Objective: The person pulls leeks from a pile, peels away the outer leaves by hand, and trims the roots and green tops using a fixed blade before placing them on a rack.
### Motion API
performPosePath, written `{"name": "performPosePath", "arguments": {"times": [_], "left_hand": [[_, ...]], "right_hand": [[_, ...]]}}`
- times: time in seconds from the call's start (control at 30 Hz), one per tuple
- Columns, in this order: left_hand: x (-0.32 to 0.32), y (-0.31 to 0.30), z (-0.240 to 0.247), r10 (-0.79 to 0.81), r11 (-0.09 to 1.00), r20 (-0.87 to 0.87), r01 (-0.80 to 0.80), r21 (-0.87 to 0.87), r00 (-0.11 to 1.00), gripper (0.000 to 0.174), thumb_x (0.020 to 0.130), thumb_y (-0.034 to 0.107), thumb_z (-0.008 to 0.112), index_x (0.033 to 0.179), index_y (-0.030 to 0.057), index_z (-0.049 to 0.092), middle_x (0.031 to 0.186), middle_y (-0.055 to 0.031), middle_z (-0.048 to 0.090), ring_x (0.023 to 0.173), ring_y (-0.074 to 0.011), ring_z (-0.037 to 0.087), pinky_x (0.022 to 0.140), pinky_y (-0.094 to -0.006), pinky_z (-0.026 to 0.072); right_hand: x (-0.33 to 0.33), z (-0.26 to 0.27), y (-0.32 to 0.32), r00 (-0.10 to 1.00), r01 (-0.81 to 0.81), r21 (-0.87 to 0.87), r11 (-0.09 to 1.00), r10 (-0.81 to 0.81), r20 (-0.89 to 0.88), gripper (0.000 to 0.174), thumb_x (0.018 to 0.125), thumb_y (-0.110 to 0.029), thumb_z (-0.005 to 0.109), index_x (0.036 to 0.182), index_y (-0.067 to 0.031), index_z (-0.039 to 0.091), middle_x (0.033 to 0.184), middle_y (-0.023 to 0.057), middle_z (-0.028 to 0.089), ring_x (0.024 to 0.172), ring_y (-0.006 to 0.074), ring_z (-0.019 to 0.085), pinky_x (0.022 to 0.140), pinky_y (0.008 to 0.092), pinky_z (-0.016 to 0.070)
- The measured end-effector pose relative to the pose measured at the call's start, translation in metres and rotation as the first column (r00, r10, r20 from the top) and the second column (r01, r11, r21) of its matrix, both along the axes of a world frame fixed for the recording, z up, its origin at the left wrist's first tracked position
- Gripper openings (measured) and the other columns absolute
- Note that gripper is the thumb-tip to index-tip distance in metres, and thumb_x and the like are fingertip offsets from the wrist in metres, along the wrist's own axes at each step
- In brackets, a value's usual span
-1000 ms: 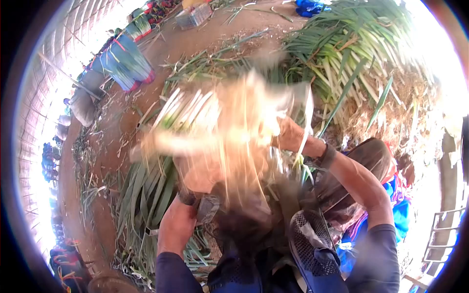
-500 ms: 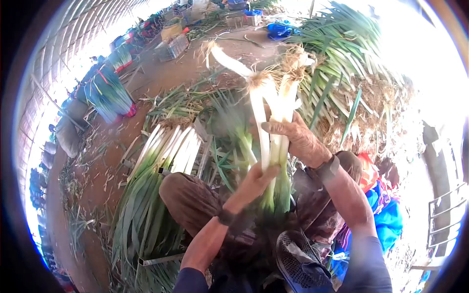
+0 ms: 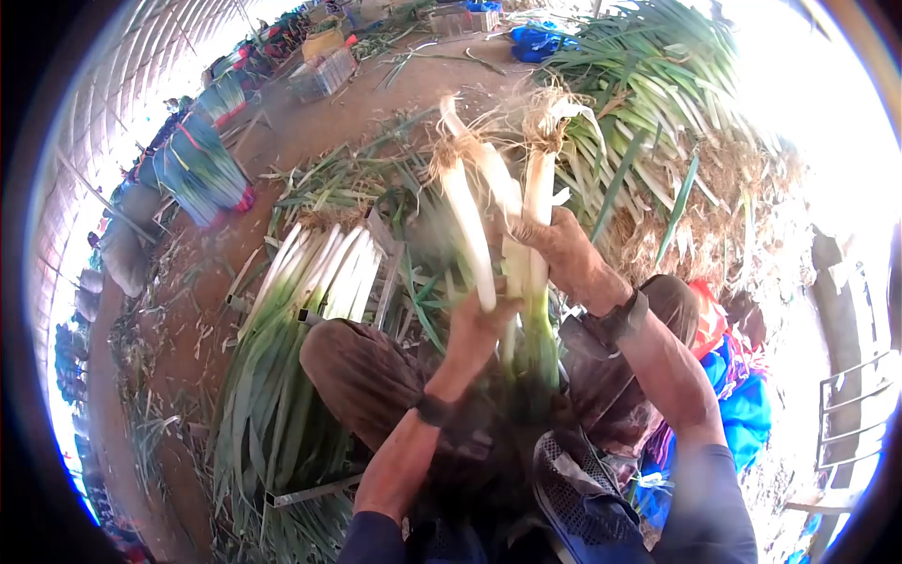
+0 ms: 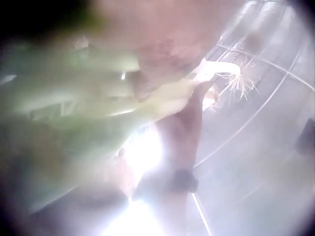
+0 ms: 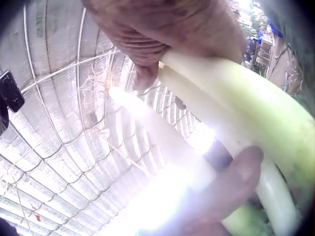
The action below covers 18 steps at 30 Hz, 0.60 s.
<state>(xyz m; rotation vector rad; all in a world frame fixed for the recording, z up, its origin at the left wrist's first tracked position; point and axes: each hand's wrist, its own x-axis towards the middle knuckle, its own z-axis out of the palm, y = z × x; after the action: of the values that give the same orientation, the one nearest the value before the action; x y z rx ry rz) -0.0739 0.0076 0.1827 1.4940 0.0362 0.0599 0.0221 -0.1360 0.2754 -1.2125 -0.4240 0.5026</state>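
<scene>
Several long leeks with white stalks [image 3: 465, 221] and rooty tips stand upright between the hands. The left hand [image 3: 477, 329] grips one stalk, its root end tilted to the left. Higher up and to the right, the right hand [image 3: 568, 256] holds the other stalks [image 3: 538, 188], its fingers round them. The right wrist view has the right hand [image 5: 172, 29] curled over pale green stalks [image 5: 236, 93], with the left thumb [image 5: 241, 172] against a separate white stalk. In the left wrist view, leaves [image 4: 74, 118] and a hand [image 4: 167, 39] are blurred.
A row of leeks [image 3: 324, 273] lies in a metal frame [image 3: 390, 291] at the left knee. Behind on the right is a large leek pile [image 3: 658, 103]. Tied bundles [image 3: 202, 169] and a crate [image 3: 324, 75] stand at the far left; blue cloth [image 3: 747, 404] lies right.
The earlier blurred motion of roots over the lap has given way to upright stalks. Since half a second ago, the left hand has shifted left, parting one stalk from those in the right hand.
</scene>
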Motion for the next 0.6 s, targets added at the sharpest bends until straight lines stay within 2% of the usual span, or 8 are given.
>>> {"name": "performPosePath", "arguments": {"times": [0.03,0.07,0.1,0.17,0.23,0.37,0.47,0.6], "left_hand": [[0.001,0.005,-0.002,-0.023,0.999,0.009,0.022,0.035,1.0,0.033,0.089,0.013,0.07,0.118,-0.001,0.065,0.099,-0.0052,0.071,0.087,-0.0101,0.064,0.077,-0.0268,0.0514],[0.0,0.011,-0.003,-0.045,0.997,0.017,0.043,0.071,0.999,0.031,0.087,0.012,0.071,0.114,-0.0014,0.067,0.099,-0.0061,0.072,0.087,-0.011,0.065,0.076,-0.0268,0.0515],[-0.003,0.018,-0.003,-0.046,0.997,0.011,0.045,0.069,0.999,0.031,0.087,0.012,0.071,0.114,-0.0014,0.067,0.099,-0.0061,0.072,0.087,-0.011,0.065,0.076,-0.0268,0.0515],[-0.008,0.029,-0.003,-0.294,0.951,-0.104,0.302,0.062,0.95,0.027,0.085,0.011,0.07,0.11,-0.001,0.069,0.099,-0.0067,0.072,0.088,-0.0117,0.065,0.079,-0.0277,0.0513],[-0.012,0.025,-0.01,-0.329,0.938,-0.142,0.341,0.07,0.934,0.027,0.085,0.011,0.07,0.109,-0.0003,0.069,0.099,-0.0069,0.072,0.089,-0.0117,0.064,0.08,-0.0282,0.0509],[-0.018,0.022,-0.016,-0.372,0.909,-0.191,0.398,0.122,0.908,0.026,0.089,0.015,0.069,0.111,0.0013,0.07,0.1,-0.0068,0.071,0.093,-0.0118,0.063,0.084,-0.0297,0.0499],[-0.02,0.019,-0.003,-0.318,0.937,-0.242,0.342,0.066,0.917,0.04,0.089,0.021,0.073,0.123,0.0019,0.064,0.109,-0.0054,0.071,0.097,-0.0141,0.065,0.089,-0.0296,0.0503],[-0.015,0.023,0.017,-0.301,0.951,-0.076,0.294,-0.096,0.95,0.048,0.096,0.023,0.066,0.137,0.0014,0.054,0.124,-0.0071,0.064,0.114,-0.0143,0.058,0.097,-0.0278,0.047]], "right_hand": [[0.0,0.003,-0.003,0.996,-0.015,-0.016,1.0,0.013,-0.084,0.055,0.085,-0.034,0.078,0.122,0.0043,0.062,0.105,0.014,0.069,0.089,0.0159,0.067,0.076,0.0332,0.057],[0.001,0.004,-0.011,0.969,0.013,-0.152,0.988,0.026,0.246,0.063,0.084,-0.038,0.078,0.127,0.0044,0.058,0.115,0.0171,0.066,0.097,0.0174,0.066,0.082,0.0333,0.0563],[0.007,0.0,-0.012,0.97,0.013,-0.153,0.988,0.025,0.24,0.063,0.084,-0.038,0.078,0.127,0.0044,0.058,0.115,0.0171,0.066,0.097,0.0174,0.066,0.082,0.0333,0.0563],[0.021,-0.007,-0.012,0.993,-0.066,0.161,0.985,0.081,-0.086,0.07,0.083,-0.041,0.079,0.131,0.0046,0.055,0.127,0.0184,0.061,0.105,0.018,0.063,0.088,0.0343,0.055],[0.025,-0.005,-0.022,0.973,-0.203,0.362,0.91,0.228,-0.028,0.058,0.085,-0.029,0.077,0.133,-0.0036,0.057,0.132,0.0108,0.059,0.109,0.0201,0.059,0.094,0.0356,0.0522],[0.052,-0.035,-0.041,0.891,-0.144,-0.241,0.96,0.231,0.39,0.061,0.08,-0.01,0.074,0.137,-0.0226,0.056,0.134,-0.0014,0.059,0.12,0.0259,0.052,0.103,0.0372,0.046],[0.057,-0.046,-0.035,0.971,-0.154,0.341,0.927,0.206,-0.121,0.05,0.089,-0.013,0.072,0.134,-0.0039,0.055,0.136,0.0091,0.058,0.116,0.0227,0.058,0.098,0.0345,0.0506],[0.027,0.0,-0.024,0.96,-0.16,0.241,0.957,0.207,-0.187,0.047,0.094,-0.016,0.066,0.134,0.0034,0.052,0.13,0.0153,0.06,0.114,0.023,0.062,0.096,0.038,0.0541]]}}
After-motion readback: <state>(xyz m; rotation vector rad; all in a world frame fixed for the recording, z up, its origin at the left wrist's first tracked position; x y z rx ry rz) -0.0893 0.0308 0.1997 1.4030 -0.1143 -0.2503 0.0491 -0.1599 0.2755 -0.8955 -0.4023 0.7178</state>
